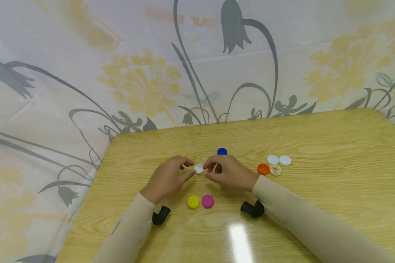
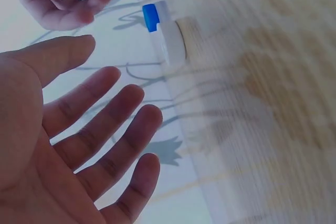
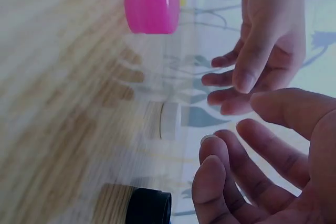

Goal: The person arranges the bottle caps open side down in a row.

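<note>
Between my two hands a small white cap (image 1: 199,168) lies on the wooden table, also visible as a white cap (image 2: 172,44) in the left wrist view. My left hand (image 1: 168,177) hovers at its left side, fingers spread and relaxed, holding nothing. On the other side is my right hand (image 1: 228,172), fingers loosely bent with nothing between them. The right wrist view shows the white cap (image 3: 170,121) apart from both hands. A blue cap (image 1: 222,151) sits just behind my right hand. Nearer to me lie a yellow cap (image 1: 194,202) and a magenta cap (image 1: 207,201), side by side.
Right of my right hand is a cluster: two white caps (image 1: 279,160), an orange cap (image 1: 263,169) and a cream ring-shaped cap (image 1: 275,170). A flower-patterned curtain (image 1: 197,73) hangs behind the table (image 1: 332,175). Black curved pieces (image 1: 253,209) show below both sleeves.
</note>
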`<state>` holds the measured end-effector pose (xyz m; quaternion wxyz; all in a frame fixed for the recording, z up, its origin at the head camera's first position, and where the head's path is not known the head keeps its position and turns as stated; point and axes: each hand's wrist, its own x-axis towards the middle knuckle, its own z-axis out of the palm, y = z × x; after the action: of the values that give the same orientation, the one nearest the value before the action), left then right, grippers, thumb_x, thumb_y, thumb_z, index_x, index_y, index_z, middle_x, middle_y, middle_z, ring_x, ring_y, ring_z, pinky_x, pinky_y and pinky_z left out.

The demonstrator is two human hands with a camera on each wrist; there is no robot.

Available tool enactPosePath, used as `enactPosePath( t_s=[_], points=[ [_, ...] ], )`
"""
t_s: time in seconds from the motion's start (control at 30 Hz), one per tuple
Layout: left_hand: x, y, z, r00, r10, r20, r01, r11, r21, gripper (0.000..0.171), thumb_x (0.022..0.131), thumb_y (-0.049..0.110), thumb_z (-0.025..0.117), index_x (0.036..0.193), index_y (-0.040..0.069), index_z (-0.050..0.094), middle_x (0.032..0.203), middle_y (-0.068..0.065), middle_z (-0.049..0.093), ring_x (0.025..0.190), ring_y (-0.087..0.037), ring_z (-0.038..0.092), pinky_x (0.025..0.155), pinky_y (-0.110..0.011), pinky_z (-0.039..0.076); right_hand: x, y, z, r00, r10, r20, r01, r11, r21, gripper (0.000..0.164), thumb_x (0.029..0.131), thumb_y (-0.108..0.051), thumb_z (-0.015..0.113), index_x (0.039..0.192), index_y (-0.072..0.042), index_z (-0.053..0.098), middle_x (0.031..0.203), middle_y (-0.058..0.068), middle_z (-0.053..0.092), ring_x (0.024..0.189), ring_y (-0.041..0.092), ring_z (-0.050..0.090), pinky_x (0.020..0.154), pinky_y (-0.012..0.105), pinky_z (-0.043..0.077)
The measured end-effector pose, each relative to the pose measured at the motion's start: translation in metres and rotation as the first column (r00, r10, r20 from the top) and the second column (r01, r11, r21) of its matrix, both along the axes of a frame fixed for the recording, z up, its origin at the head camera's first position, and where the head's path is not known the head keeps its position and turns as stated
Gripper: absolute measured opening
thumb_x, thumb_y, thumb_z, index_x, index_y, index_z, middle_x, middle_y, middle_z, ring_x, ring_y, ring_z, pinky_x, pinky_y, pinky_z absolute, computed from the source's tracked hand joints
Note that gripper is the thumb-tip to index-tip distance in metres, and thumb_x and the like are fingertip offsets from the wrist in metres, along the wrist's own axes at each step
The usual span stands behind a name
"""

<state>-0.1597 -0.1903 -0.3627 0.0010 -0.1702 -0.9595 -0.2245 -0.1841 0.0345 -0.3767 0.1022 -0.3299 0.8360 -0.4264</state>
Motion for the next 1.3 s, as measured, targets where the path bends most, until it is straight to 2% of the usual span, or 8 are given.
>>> enactPosePath(
  t_s=[0.2,0.4,0.63,0.87,0.97,1.13,1.3],
  points=[
    [-0.010,0.002,0.000,0.999,0.022,0.041,-0.022,1.000,0.001,0.030,0.094,0.029,0.072,0.119,0.013,0.071,0.114,-0.004,0.072,0.100,-0.022,0.068,0.083,-0.038,0.057,-0.010,-0.007,0.000,0.998,-0.056,0.023,0.055,0.997,0.045,0.022,0.093,-0.014,0.071,0.112,-0.004,0.069,0.099,0.006,0.071,0.069,0.011,0.063,0.063,0.024,0.054],
    [-0.019,0.004,-0.003,0.997,0.030,0.066,-0.029,0.999,-0.016,0.031,0.090,0.024,0.077,0.118,0.012,0.071,0.110,-0.003,0.073,0.093,-0.020,0.068,0.081,-0.035,0.057,-0.019,-0.013,-0.002,0.996,-0.081,-0.035,0.084,0.992,0.097,0.022,0.091,-0.012,0.072,0.112,-0.003,0.071,0.099,0.008,0.073,0.070,0.010,0.062,0.065,0.023,0.052],
    [-0.024,0.006,-0.007,0.995,0.027,0.097,-0.019,0.996,-0.082,0.030,0.089,0.024,0.077,0.116,0.011,0.072,0.106,-0.005,0.073,0.094,-0.020,0.069,0.082,-0.037,0.057,-0.022,-0.018,-0.004,0.995,-0.089,-0.052,0.096,0.984,0.149,0.024,0.092,-0.011,0.071,0.115,-0.002,0.071,0.100,0.007,0.074,0.086,0.014,0.066,0.077,0.028,0.054],
    [-0.026,0.007,-0.012,0.995,0.007,0.104,0.002,0.996,-0.090,0.027,0.091,0.024,0.075,0.114,0.009,0.072,0.100,-0.005,0.073,0.089,-0.019,0.067,0.081,-0.037,0.056,-0.022,-0.023,-0.005,0.997,-0.078,0.025,0.072,0.981,0.179,0.031,0.094,-0.011,0.069,0.123,0.001,0.067,0.108,0.012,0.073,0.066,0.008,0.059,0.064,0.021,0.051],
    [-0.025,0.008,-0.013,0.994,-0.001,0.110,0.011,0.996,-0.087,0.027,0.092,0.024,0.074,0.114,0.009,0.072,0.096,-0.005,0.071,0.084,-0.018,0.064,0.078,-0.036,0.055,-0.020,-0.023,-0.005,0.997,-0.077,0.023,0.071,0.980,0.187,0.033,0.094,-0.010,0.068,0.125,0.002,0.065,0.107,0.012,0.073,0.062,0.007,0.057,0.065,0.021,0.050],
    [-0.024,0.010,-0.015,0.994,0.007,0.112,0.003,0.996,-0.087,0.026,0.091,0.026,0.075,0.112,0.010,0.073,0.093,-0.004,0.068,0.080,-0.016,0.060,0.076,-0.034,0.053,-0.018,-0.023,-0.006,0.996,-0.065,0.067,0.053,0.983,0.175,0.034,0.096,-0.011,0.065,0.127,0.003,0.064,0.110,0.013,0.072,0.052,0.006,0.057,0.067,0.021,0.052],
    [-0.024,0.010,-0.017,0.994,0.011,0.104,-0.001,0.996,-0.090,0.024,0.091,0.026,0.075,0.110,0.011,0.073,0.093,-0.004,0.068,0.081,-0.016,0.060,0.076,-0.035,0.053,-0.017,-0.023,-0.009,0.993,-0.051,0.105,0.035,0.989,0.144,0.034,0.097,-0.010,0.064,0.128,0.004,0.063,0.112,0.016,0.071,0.045,0.009,0.059,0.054,0.024,0.053]
  ],
)
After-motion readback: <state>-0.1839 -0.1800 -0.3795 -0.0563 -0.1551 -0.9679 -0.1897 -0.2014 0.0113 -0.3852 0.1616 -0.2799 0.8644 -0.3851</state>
